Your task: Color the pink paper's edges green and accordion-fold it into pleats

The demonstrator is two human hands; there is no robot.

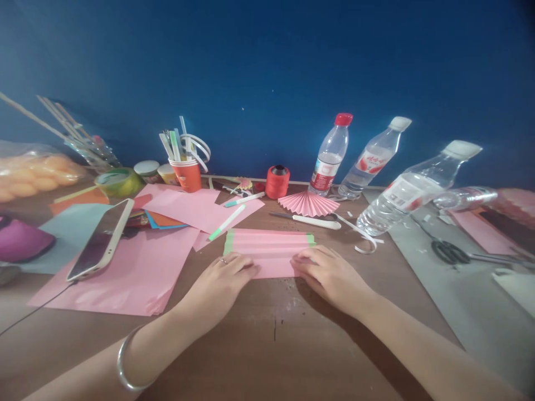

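Note:
A pink paper strip with green ends, creased into pleats, lies flat on the brown table in front of me. My left hand rests on its near left edge, fingers curled and pressing the fold down. My right hand presses the near right edge the same way, fingertips on the paper. Both hands pinch the near edge of the strip. A silver bangle sits on my left wrist.
A phone lies on pink sheets at left. Behind the strip are a finished pink fan, a craft knife, green-tipped markers, an orange cup of pens and orange thread. Water bottles and scissors lie at right.

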